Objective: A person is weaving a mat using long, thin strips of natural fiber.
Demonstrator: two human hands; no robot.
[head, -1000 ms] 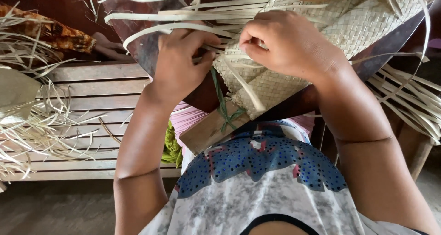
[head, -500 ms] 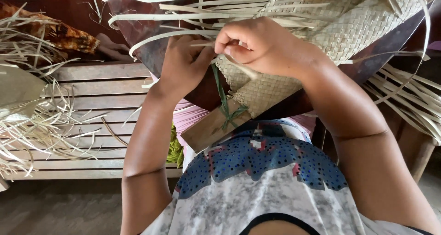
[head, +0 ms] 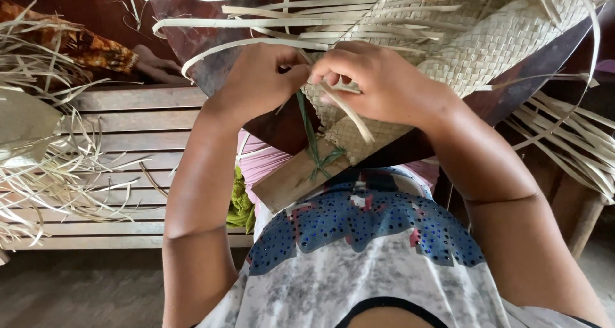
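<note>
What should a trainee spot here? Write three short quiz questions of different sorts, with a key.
1. True or false: both hands meet at the edge of the woven mat.
2. Multiple choice: the cord tied around the wooden board is A) red, B) green, C) white.
3. Fill in: loose pale strips lie in a pile on the slatted wooden ____.

Key
1. True: the left hand and the right hand are close together at the mat's lower edge, and a single strip sticks out below the right hand.
2. B: the green cord runs down from the hands and is knotted on the board.
3. bench, to the person's left.
</note>
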